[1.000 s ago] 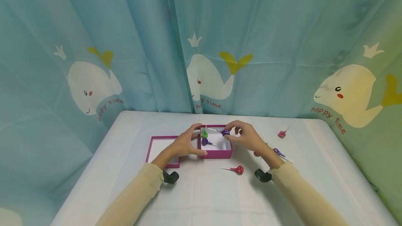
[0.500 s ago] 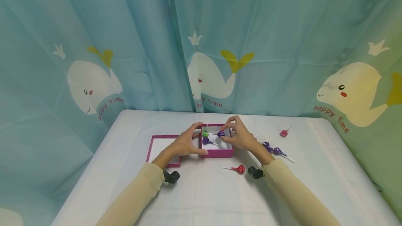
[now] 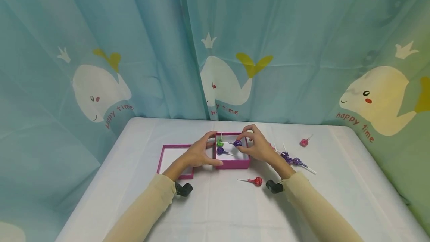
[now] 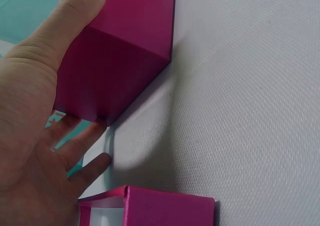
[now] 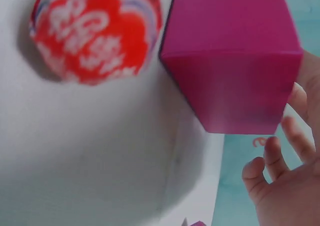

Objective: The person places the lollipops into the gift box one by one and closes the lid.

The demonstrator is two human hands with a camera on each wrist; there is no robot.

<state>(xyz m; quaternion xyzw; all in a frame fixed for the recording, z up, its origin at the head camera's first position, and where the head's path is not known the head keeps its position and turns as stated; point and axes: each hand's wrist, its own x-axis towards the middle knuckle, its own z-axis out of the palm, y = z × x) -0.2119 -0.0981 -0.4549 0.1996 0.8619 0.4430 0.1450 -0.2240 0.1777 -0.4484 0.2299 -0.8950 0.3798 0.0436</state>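
Note:
An uncovered magenta box (image 3: 235, 165) with a white inside stands mid-table. My left hand (image 3: 197, 155) grips its left side, thumb on the front wall and fingers toward the back. Between thumb and fingers, my right hand (image 3: 258, 147) pinches a purple-wrapped lollipop (image 3: 237, 143) over the box's inside, its white stick pointing left. Whether that lollipop touches the bottom I cannot tell. In the box's left part lie a green lollipop (image 3: 220, 143) and another purple lollipop (image 3: 220, 151). The right wrist view shows the box's magenta outside (image 5: 235, 91), but not the held lollipop.
The box's shallow lid (image 3: 186, 177) lies left, partly behind the left hand. A red lollipop (image 3: 257, 181) is in front of the box. Purple lollipops (image 3: 297, 161) with crossing sticks lie right, near the right forearm. A pink lollipop (image 3: 304, 142) sits farther back. A curtain (image 3: 161, 47) hangs behind.
My right hand has moved slightly left, carrying the purple lollipop farther over the box, and has hardly shifted in the last half second. The left hand stays on the box.

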